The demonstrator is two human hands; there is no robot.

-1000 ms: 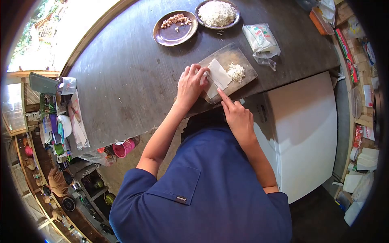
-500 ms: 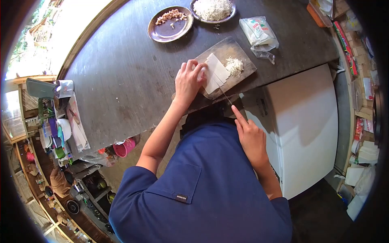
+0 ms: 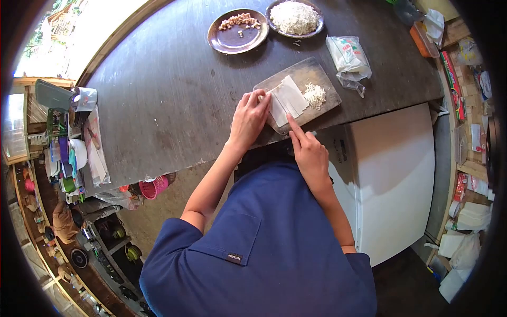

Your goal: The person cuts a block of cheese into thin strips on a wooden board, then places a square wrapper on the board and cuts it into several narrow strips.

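White block [image 3: 289, 99], one, pinched in left grip [image 3: 249, 116]; right grip [image 3: 310, 156] closed round one half-hidden knife [image 3: 285, 110].

A kitchen; whether it belongs to a home or a business cannot be told. A broad, dark wooden counter [image 3: 174, 100] carries a worn, rectangular chopping board [image 3: 330, 98] with thin white slices [image 3: 290, 99] and a small pile of pale shreds [image 3: 315, 95], plus a round brown plate [image 3: 232, 42] of reddish-brown pieces [image 3: 240, 21]. Beside it stands a large, white, box-shaped appliance [image 3: 396, 174]; rough wooden shelves [image 3: 473, 168] at the right hold packets [image 3: 460, 186].
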